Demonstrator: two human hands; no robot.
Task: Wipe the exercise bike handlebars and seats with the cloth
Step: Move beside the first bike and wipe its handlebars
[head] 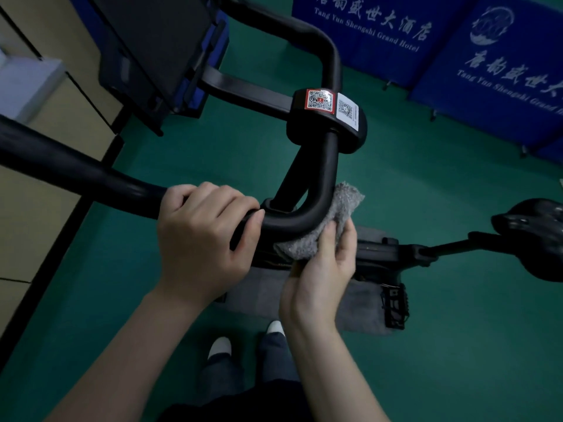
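Just right of where my left hand [201,239] grips, the grey cloth [323,226] wraps the underside of the handlebar [292,222] bend. It looks soft and light (likely to bunch, I'd guess), so it is best cupped against the tube. My right hand [323,272] does that, fingers half curled round the cloth. The left hand is closed fully round the stiff bar. The seat [536,236] sits well right of both.

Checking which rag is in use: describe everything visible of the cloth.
The cloth is grey and nubbly, like terry or microfibre, bunched rather than flat. It lies against the underside and outer side of the handlebar at its curved bend, one end sticking up beside the bar. The right hand holds it there from below.
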